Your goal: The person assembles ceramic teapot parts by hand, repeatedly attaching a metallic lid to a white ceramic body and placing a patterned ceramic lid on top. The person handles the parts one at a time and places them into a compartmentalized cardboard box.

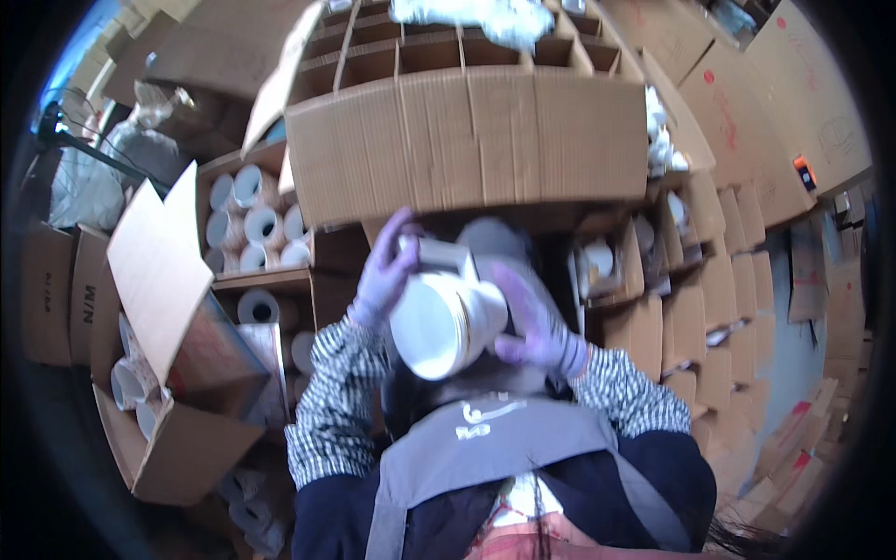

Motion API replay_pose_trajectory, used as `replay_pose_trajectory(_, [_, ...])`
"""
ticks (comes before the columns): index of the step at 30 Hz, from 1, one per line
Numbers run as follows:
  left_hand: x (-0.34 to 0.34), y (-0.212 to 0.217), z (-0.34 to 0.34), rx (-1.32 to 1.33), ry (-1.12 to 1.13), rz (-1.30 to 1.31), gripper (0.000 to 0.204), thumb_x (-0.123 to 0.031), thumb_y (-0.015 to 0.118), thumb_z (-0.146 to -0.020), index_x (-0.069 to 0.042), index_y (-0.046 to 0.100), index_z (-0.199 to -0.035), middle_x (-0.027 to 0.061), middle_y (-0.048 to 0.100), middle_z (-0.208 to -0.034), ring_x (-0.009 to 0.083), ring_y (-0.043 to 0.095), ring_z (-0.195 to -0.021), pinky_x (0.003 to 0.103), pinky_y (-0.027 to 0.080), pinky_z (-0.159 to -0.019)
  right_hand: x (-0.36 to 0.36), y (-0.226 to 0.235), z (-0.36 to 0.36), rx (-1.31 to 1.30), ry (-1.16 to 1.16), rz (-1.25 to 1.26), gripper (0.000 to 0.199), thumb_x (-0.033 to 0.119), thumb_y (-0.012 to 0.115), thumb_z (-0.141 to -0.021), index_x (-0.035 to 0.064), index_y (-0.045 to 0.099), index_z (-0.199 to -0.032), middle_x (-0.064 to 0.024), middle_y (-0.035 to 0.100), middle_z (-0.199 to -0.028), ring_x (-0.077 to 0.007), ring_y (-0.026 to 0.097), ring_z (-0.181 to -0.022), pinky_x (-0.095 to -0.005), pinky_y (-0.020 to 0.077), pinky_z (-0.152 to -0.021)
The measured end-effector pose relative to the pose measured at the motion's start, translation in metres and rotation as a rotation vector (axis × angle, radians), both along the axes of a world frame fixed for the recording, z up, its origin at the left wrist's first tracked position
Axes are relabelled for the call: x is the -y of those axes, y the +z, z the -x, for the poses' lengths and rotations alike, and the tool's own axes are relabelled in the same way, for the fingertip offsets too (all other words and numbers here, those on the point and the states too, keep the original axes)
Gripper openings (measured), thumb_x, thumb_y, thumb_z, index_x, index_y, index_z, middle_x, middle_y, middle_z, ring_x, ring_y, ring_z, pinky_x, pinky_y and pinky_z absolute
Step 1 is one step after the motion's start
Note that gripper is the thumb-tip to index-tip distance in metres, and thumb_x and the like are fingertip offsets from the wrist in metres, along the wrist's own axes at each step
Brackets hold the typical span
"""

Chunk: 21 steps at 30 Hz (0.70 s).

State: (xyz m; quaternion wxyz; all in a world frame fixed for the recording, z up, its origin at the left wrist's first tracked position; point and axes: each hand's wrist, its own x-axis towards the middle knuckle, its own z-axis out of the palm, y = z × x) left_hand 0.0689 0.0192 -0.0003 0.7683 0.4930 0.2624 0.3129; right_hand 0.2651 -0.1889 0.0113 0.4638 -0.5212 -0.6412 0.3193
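Observation:
Both of my hands wear purple gloves and hold one white ceramic cup [441, 322] close to my chest. My left hand [383, 273] grips its upper left side, near the squared handle. My right hand [537, 329] cups its right side. The cup lies tilted, with its round base or mouth turned toward me. Checked sleeves and a grey apron [504, 448] fill the lower middle of the view.
A large cardboard box with dividers [467, 140] stands just beyond the cup, with white wrapping in a far cell. Open cartons of white cups [252, 219] are at the left, another open carton [177, 308] at the lower left. Stacked cartons [737, 271] crowd the right.

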Motion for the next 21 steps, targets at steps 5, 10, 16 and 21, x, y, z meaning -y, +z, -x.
replay_pose_trajectory(5, [-0.008, -0.006, -0.003, -0.011, 0.021, 0.072, 0.052, -0.013, 0.06, -0.103, -0.006, 0.041, -0.152, 0.005, 0.057, -0.127, 0.0066, 0.054, -0.099, 0.019, 0.046, -0.084, -0.053, 0.056, -0.02, 0.534, 0.168, -0.145, 0.062, 0.049, 0.072, -0.089, 0.0217, 0.058, -0.143, -0.0169, 0.05, -0.148, -0.039, 0.045, -0.138, -0.0529, 0.0356, -0.115])
replay_pose_trajectory(10, [-0.024, -0.021, 0.01, -0.056, 0.13, 0.12, 0.045, -0.01, 0.057, -0.104, -0.006, 0.047, -0.148, 0.0033, 0.059, -0.125, 0.0032, 0.051, -0.09, 0.016, 0.041, -0.074, -0.199, 0.11, -0.122, 0.553, -0.003, -0.492, 0.052, 0.025, 0.079, -0.084, 0.0023, 0.065, -0.129, -0.0198, 0.063, -0.132, -0.0363, 0.061, -0.122, -0.0458, 0.0466, -0.107])
replay_pose_trajectory(16, [-0.043, -0.021, 0.004, -0.14, 0.144, 0.031, 0.048, -0.01, 0.057, -0.104, -0.005, 0.044, -0.149, 0.0054, 0.057, -0.126, 0.0063, 0.052, -0.098, 0.018, 0.044, -0.081, -0.471, 0.092, -0.271, 0.543, -0.706, 0.066, 0.103, 0.062, 0.067, -0.085, 0.0099, 0.019, -0.16, -0.0242, 0.041, -0.154, -0.0365, 0.042, -0.141, -0.0439, 0.036, -0.115])
replay_pose_trajectory(21, [-0.053, -0.026, 0.014, -0.139, 0.221, 0.099, 0.051, -0.01, 0.06, -0.102, -0.004, 0.043, -0.15, 0.0054, 0.06, -0.126, 0.0054, 0.052, -0.086, 0.018, 0.045, -0.074, -0.498, 0.104, -0.131, 0.337, 0.124, 0.173, 0.05, 0.047, 0.057, -0.101, 0.0193, 0.058, -0.142, -0.0131, 0.06, -0.139, -0.0259, 0.058, -0.127, -0.0352, 0.0418, -0.11])
